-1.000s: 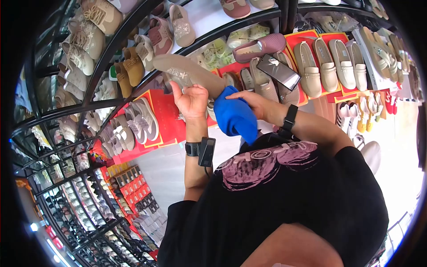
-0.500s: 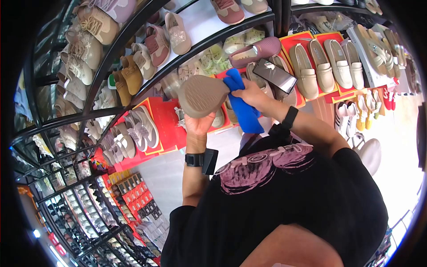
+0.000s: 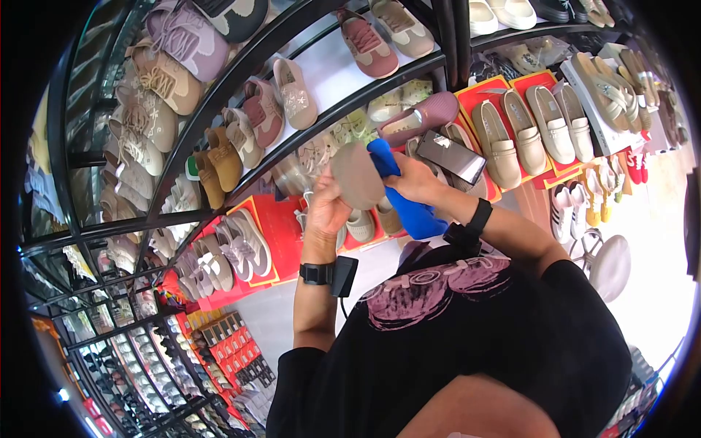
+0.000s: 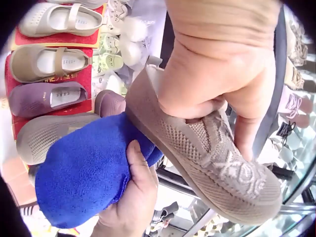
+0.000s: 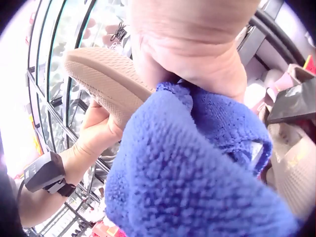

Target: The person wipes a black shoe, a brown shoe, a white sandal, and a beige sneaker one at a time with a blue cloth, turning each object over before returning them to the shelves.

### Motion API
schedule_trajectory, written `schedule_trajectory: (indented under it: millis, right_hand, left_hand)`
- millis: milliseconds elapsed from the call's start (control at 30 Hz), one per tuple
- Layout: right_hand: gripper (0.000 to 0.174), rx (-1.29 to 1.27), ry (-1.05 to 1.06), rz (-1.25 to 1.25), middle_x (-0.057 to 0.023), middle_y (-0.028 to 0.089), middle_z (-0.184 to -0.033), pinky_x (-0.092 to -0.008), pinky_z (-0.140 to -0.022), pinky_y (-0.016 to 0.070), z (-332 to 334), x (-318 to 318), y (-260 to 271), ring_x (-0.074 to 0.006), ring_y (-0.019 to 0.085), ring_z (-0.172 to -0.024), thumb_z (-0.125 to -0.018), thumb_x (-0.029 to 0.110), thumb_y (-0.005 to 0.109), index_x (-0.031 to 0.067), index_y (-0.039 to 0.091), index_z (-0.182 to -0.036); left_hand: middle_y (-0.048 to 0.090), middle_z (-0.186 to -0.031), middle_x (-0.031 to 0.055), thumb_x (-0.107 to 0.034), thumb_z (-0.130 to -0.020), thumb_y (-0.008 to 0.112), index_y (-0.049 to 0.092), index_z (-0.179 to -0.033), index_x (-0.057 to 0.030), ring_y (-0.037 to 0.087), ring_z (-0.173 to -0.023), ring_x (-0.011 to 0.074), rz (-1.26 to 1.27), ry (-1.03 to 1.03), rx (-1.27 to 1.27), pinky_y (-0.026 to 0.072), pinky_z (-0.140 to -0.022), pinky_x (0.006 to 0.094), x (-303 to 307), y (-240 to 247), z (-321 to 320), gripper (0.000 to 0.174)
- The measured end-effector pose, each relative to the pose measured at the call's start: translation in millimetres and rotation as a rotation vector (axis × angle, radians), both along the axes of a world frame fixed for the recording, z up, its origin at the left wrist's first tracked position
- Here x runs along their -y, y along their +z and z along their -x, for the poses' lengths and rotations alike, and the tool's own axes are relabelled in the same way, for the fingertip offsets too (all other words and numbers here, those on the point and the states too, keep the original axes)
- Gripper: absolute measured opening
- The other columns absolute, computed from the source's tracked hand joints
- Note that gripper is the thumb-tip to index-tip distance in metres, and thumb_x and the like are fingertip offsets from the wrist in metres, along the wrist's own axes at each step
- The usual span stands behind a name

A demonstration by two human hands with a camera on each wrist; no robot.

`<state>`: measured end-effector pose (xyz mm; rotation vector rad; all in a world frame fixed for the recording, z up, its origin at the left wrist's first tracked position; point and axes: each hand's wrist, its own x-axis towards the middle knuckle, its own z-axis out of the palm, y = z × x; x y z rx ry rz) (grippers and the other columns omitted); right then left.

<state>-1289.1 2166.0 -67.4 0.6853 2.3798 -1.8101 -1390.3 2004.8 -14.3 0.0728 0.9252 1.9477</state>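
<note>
Shoe [image 3: 358, 175] held in left hand [image 3: 325, 210]; right hand [image 3: 420, 179] clutches blue cloth [image 3: 412, 213] against it.

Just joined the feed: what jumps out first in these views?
The bright blue fluffy cloth stands out first, gripped in the right hand and held against the sole of a beige knit slip-on shoe. The left hand holds that shoe up at the middle of the head view. Around them curve black-framed shelves packed with shoes, with red display boxes lower down.

blue cloth [image 5: 197, 173] hides one shoe [image 5: 106, 86] end and right hand [image 5: 192, 49] fingertips.
</note>
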Motion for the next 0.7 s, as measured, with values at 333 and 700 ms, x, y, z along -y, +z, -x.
schedule_trajectory:
  millis: [333, 700]
  right_hand:
    - [0.042, -0.17, 0.056, 0.464, -0.0125, 0.061, -0.098, -0.031, -0.075, 0.0487, -20, -38, 31, -0.0197, 0.06, -0.087, -0.079, 0.008, 0.055, 0.0014, 0.047, -0.12]
    - [0.041, -0.319, -0.189, 1.312, -0.0129, 0.06, -0.103, -0.037, -0.083, 0.0488, -8, -68, 45, -0.0229, 0.061, -0.091, -0.08, 0.015, 0.06, 0.0003, 0.049, -0.116]
  left_hand:
    - [0.062, -0.1, 0.0043, 0.0, -0.076, 0.064, 0.052, -0.112, -0.0028, 0.059, -0.09, 0.0122, 0.301, -0.269, -0.455, 0.0455, -0.082, 0.0261, -35, 20, 21, 0.038]
    - [0.064, -0.088, 0.0028, -0.008, -0.08, 0.061, 0.059, -0.099, 0.0002, 0.057, -0.077, 0.0101, 0.586, -0.448, -1.059, 0.0454, -0.071, 0.0242, -99, 35, 148, 0.021]
